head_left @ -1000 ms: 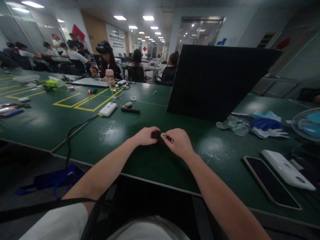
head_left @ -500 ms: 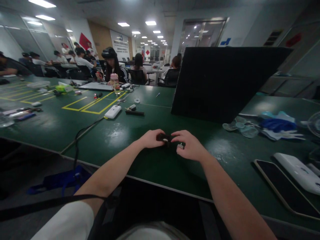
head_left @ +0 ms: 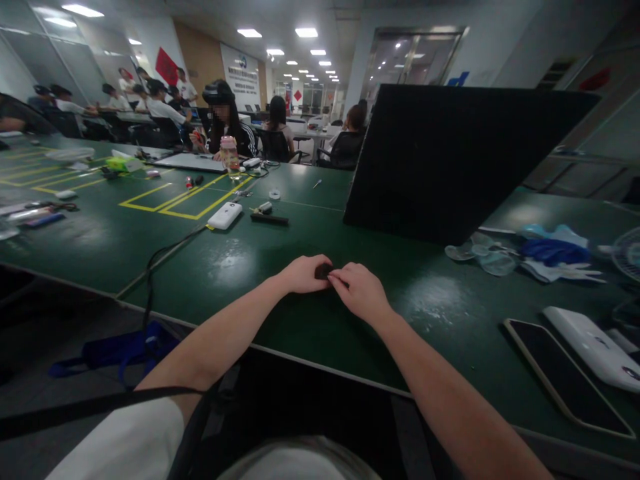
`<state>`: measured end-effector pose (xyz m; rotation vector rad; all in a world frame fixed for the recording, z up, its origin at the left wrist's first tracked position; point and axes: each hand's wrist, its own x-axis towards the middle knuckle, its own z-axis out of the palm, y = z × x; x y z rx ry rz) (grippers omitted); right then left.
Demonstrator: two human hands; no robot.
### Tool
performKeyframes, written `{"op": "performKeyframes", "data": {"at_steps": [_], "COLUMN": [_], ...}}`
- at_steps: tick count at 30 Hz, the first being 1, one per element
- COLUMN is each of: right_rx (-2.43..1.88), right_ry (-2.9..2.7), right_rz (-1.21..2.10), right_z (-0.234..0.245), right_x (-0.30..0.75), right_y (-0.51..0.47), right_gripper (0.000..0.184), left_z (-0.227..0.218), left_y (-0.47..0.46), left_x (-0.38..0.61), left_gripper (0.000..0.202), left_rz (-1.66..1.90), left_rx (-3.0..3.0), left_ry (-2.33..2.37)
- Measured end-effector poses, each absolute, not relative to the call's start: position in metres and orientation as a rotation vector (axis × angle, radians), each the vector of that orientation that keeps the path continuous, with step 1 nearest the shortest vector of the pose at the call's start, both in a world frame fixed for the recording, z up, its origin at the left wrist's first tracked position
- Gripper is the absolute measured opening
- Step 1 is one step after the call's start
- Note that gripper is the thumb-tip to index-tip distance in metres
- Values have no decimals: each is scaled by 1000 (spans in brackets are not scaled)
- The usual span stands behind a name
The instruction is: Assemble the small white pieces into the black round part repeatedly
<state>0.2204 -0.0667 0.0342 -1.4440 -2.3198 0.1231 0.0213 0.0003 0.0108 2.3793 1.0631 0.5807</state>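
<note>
My left hand (head_left: 306, 274) is closed around a small dark object (head_left: 323, 271), just above the green table. What kind of object it is cannot be made out. My right hand (head_left: 361, 291) meets it from the right, thumb and fingertips pinched together against the object's right side. Whatever lies between those right fingertips is hidden. Beyond my hands, a dark narrow bar (head_left: 270, 219) rests on the table with a small light-coloured piece (head_left: 263, 209) beside it.
A large black panel (head_left: 450, 167) stands at the right. Near it lie clear goggles (head_left: 493, 257), blue and white gloves (head_left: 557, 252), a phone (head_left: 565, 373) and a white device (head_left: 595, 343). At left are a white power bank (head_left: 225, 216) with a cable and a bottle (head_left: 231, 158). A person sits opposite.
My right hand has moved left to the dark object, and its fingers have closed into a pinch. A small greyish-white piece seen in its curled fingers is now out of sight.
</note>
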Motion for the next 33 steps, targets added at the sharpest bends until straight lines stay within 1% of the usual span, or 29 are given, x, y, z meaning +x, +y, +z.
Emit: {"op": "performKeyframes", "data": {"at_steps": [4, 7, 13, 19, 22, 26, 27, 28, 33], "right_rx": [-1479, -1522, -1392, -1296, -1372, -1448, -1454, -1464, -1554], "right_ry": [-2282, -2303, -2272, -2369, -2406, -2520, -2534, -2539, -2511], "right_rz": [225, 311, 196, 202, 222, 360, 381, 385, 277], "right_z": [33, 35, 34, 41, 45, 36, 33, 30, 27], "right_x": [224, 228, 226, 240, 260, 278, 278, 278, 267], "right_y": [-64, -64, -64, -62, -57, -49, -47, -46, -45], "right_gripper": [22, 25, 23, 23, 27, 42, 44, 43, 25], "left_z": [13, 15, 13, 12, 12, 10, 10, 9, 7], "left_y": [-4, -5, -5, -2, 2, 8, 10, 11, 12], "left_x": [24, 25, 26, 24, 21, 17, 16, 16, 15], "left_gripper": [46, 47, 48, 47, 48, 52, 52, 52, 51], "left_rz": [571, 560, 550, 575, 557, 587, 595, 596, 598], "left_rx": [2404, 2427, 2405, 2365, 2339, 2327, 2323, 2322, 2333], "left_ry": [1033, 1014, 998, 1007, 1084, 1284, 1329, 1357, 1360]}}
